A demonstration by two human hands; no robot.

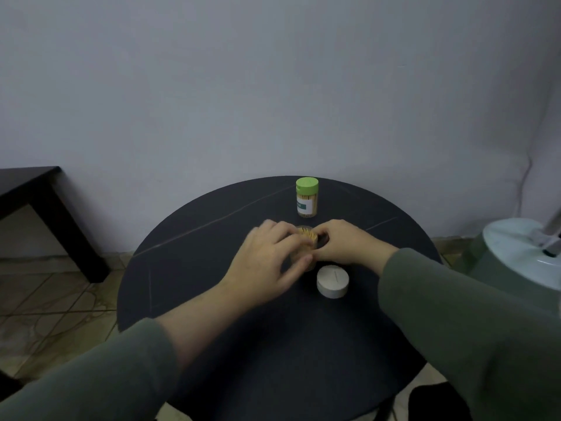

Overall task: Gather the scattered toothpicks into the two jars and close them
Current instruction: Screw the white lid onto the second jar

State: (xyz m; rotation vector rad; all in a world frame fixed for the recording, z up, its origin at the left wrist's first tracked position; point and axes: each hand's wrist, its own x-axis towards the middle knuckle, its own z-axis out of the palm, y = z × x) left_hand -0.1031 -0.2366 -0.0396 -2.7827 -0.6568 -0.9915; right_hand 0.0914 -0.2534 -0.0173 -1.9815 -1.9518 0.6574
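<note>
Table [212, 299]: round, dark top, thin pale lines crossing it; it carries everything named below.
Open jar [307, 238]: near the table's middle, upright, no lid on; pale toothpicks [308, 236] fill its mouth.
Left hand [267, 262]: at the jar's 9 o'clock side, fingers [299, 264] curled round the jar's wall, thumb low on its near side.
Right hand [343, 243]: at the jar's 3 o'clock side, touching the rim; its fingers are bunched at the jar's mouth, but whether they pinch toothpicks cannot be told, as the frame is blurred there.
White lid [333, 281]: lying flat on the table at 5 o'clock from the open jar, just beside it, under the right wrist.
Closed jar [307, 197]: at 12 o'clock from the open jar, near the table's far edge, upright, green cap on, full of toothpicks, white and teal label facing the camera.
Sleeves [455, 314]: dark green, on both forearms.
Side table [45, 208]: dark, at 9 o'clock, standing on the tiled floor.
Pale round base [516, 253]: at 3 o'clock, beside the table.
</note>
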